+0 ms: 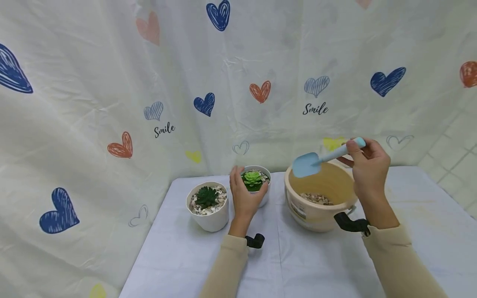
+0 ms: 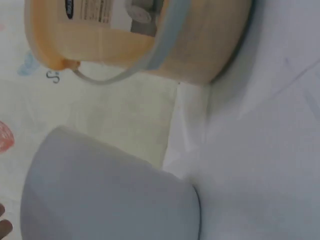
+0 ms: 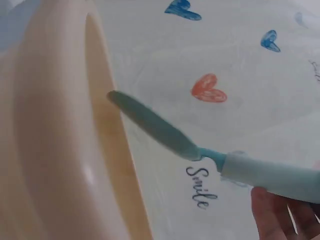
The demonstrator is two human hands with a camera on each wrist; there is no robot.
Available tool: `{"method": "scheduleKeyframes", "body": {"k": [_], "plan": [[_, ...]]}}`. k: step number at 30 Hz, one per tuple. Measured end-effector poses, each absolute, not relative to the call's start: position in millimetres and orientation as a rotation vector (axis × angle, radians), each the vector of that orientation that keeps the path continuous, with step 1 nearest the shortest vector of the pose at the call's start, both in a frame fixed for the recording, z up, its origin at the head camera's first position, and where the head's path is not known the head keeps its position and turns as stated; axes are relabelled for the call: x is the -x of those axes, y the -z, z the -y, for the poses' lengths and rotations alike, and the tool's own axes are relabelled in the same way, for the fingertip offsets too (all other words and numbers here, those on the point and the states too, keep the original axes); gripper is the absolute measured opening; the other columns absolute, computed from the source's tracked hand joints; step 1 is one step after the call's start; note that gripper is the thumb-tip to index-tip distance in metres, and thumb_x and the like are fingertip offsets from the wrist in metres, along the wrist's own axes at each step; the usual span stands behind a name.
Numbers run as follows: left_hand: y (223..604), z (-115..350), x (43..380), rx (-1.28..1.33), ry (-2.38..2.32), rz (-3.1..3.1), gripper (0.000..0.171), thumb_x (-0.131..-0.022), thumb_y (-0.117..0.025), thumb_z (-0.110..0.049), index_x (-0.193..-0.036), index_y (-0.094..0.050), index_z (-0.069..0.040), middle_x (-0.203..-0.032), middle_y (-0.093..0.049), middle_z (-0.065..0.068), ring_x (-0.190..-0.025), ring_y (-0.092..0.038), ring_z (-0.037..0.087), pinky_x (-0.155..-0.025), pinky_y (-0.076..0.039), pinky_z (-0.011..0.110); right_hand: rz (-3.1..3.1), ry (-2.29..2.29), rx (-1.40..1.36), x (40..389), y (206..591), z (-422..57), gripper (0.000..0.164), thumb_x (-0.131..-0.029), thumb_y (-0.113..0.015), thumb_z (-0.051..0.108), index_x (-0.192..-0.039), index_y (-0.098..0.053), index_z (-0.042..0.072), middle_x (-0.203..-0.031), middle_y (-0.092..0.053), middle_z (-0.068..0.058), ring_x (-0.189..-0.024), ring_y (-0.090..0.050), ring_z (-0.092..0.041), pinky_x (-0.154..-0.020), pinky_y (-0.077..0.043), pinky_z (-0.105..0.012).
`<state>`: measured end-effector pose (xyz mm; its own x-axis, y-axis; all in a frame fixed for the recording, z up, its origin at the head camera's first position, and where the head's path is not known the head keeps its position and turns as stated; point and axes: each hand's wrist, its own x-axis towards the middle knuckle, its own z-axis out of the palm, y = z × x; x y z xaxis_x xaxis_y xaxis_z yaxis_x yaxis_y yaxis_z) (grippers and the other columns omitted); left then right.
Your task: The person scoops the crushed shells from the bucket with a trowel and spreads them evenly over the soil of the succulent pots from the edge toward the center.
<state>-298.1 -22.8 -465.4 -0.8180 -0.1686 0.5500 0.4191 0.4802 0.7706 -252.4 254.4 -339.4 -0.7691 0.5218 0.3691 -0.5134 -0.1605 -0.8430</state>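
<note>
My right hand (image 1: 372, 165) pinches the handle of a light blue toy trowel (image 1: 307, 164). Its blade hangs over the rim of a cream bucket (image 1: 335, 212) with pebbles (image 1: 316, 198) at the bottom. Thumb and fingers of my left hand (image 1: 246, 198) spread about the top of a small white pot (image 1: 265, 201) that holds a bright green succulent (image 1: 253, 179). In the left wrist view that pot (image 2: 110, 190) fills the lower left, with fingertips (image 2: 5, 227) just past its rim. The trowel blade (image 3: 152, 125) appears edge-on in the right wrist view.
Left of my left hand stands another white pot (image 1: 210, 221) with a dark green succulent (image 1: 206, 196) among pebbles. A white cloth covers the table (image 1: 261, 273). Behind hangs a curtain (image 1: 186, 62) printed with hearts. The bucket has a grey-blue handle (image 2: 167, 35).
</note>
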Motion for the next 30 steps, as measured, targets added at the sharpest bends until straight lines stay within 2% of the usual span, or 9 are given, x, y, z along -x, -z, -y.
{"method": "scheduleKeyframes", "body": {"k": [3,6,9,13,15,19,24,28,30], "plan": [[453,18,293,0.358,1.280,2.052,0.053,-0.084,-0.078,-0.029,-0.132,-0.059,-0.015,-0.142,-0.055,0.007,-0.134,-0.051,0.023,-0.108,-0.046,0.053,1.693,-1.869,0.025,248,345,-267,0.026,-0.093,-0.074,0.019,-0.113,-0.069,0.004,-0.099,-0.069,0.005,-0.094,-0.069,-0.007,-0.071,-0.059,-0.019],[446,10,287,0.510,1.329,1.982,0.034,-0.085,-0.075,-0.021,-0.117,-0.067,-0.010,-0.115,-0.068,0.005,-0.110,-0.065,0.019,-0.096,-0.054,0.046,2.052,-1.639,0.046,248,356,-274,0.034,-0.097,-0.070,0.027,-0.123,-0.067,0.006,-0.100,-0.065,0.016,-0.096,-0.063,0.001,-0.076,-0.056,-0.012],[446,-3,280,0.631,1.442,2.043,0.028,-0.088,-0.072,-0.021,-0.113,-0.070,-0.010,-0.104,-0.072,0.004,-0.095,-0.069,0.015,-0.086,-0.058,0.037,2.337,-1.337,0.048,248,364,-278,0.042,-0.100,-0.066,0.036,-0.131,-0.065,0.009,-0.106,-0.068,0.008,-0.101,-0.062,-0.007,-0.072,-0.052,-0.016],[453,-22,272,0.704,1.579,2.219,0.038,-0.096,-0.066,-0.031,-0.130,-0.064,-0.013,-0.117,-0.071,0.005,-0.100,-0.069,0.013,-0.088,-0.056,0.029,2.497,-1.098,-0.013,248,367,-277,0.041,-0.102,-0.064,0.033,-0.134,-0.064,0.007,-0.120,-0.070,-0.025,-0.111,-0.066,-0.043,-0.074,-0.056,-0.041],[457,-29,270,0.722,1.645,2.268,0.046,-0.100,-0.061,-0.036,-0.140,-0.058,-0.015,-0.128,-0.068,0.008,-0.108,-0.067,0.015,-0.091,-0.055,0.029,2.550,-1.037,-0.049,249,367,-276,0.040,-0.102,-0.064,0.030,-0.135,-0.063,0.006,-0.123,-0.068,-0.029,-0.115,-0.064,-0.050,-0.077,-0.055,-0.051],[464,-35,269,0.741,1.793,2.296,0.052,-0.104,-0.055,-0.040,-0.152,-0.046,-0.022,-0.143,-0.059,0.012,-0.122,-0.063,0.021,-0.096,-0.055,0.031,2.663,-0.984,-0.091,252,370,-274,0.040,-0.103,-0.062,0.029,-0.137,-0.061,0.007,-0.123,-0.069,-0.028,-0.114,-0.064,-0.050,-0.080,-0.053,-0.058],[470,-36,271,0.737,1.914,2.295,0.051,-0.105,-0.055,-0.039,-0.154,-0.041,-0.032,-0.146,-0.058,0.013,-0.129,-0.062,0.024,-0.098,-0.055,0.033,2.744,-0.930,-0.144,254,374,-274,0.041,-0.105,-0.058,0.031,-0.136,-0.059,0.005,-0.121,-0.069,-0.028,-0.112,-0.064,-0.051,-0.083,-0.050,-0.063],[472,-36,273,0.729,1.963,2.283,0.051,-0.105,-0.056,-0.038,-0.153,-0.041,-0.034,-0.146,-0.059,0.015,-0.130,-0.061,0.026,-0.098,-0.055,0.031,2.755,-0.901,-0.170,253,372,-272,0.041,-0.106,-0.057,0.033,-0.135,-0.060,0.004,-0.117,-0.070,-0.025,-0.109,-0.066,-0.049,-0.080,-0.051,-0.059],[473,-37,274,0.715,1.983,2.283,0.051,-0.104,-0.056,-0.038,-0.153,-0.042,-0.035,-0.146,-0.059,0.014,-0.130,-0.061,0.026,-0.099,-0.054,0.031,2.764,-0.903,-0.180,253,370,-269,0.041,-0.106,-0.056,0.034,-0.132,-0.061,0.003,-0.114,-0.071,-0.023,-0.105,-0.068,-0.046,-0.075,-0.053,-0.053]]}}
